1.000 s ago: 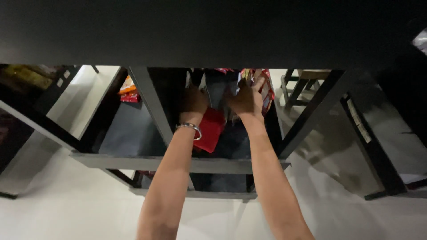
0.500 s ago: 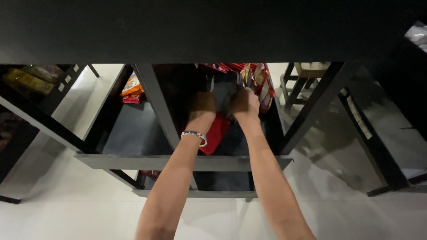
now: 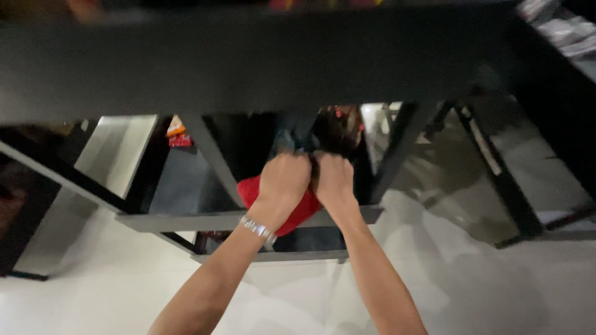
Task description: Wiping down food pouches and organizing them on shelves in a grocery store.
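Beneath the dark top board of a black shelf unit (image 3: 248, 220), left hand (image 3: 284, 180) and right hand (image 3: 334, 180) meet with fingers curled shut on a blurred dark packet (image 3: 338, 130); a red pouch (image 3: 298, 208) sits under the left hand, whose wrist wears a metal bracelet (image 3: 257, 229); orange packets (image 3: 176, 131) lie well apart, on the left

Black shelf board (image 3: 261, 56) overhead, slanted struts (image 3: 214, 155) flanking the narrow opening.
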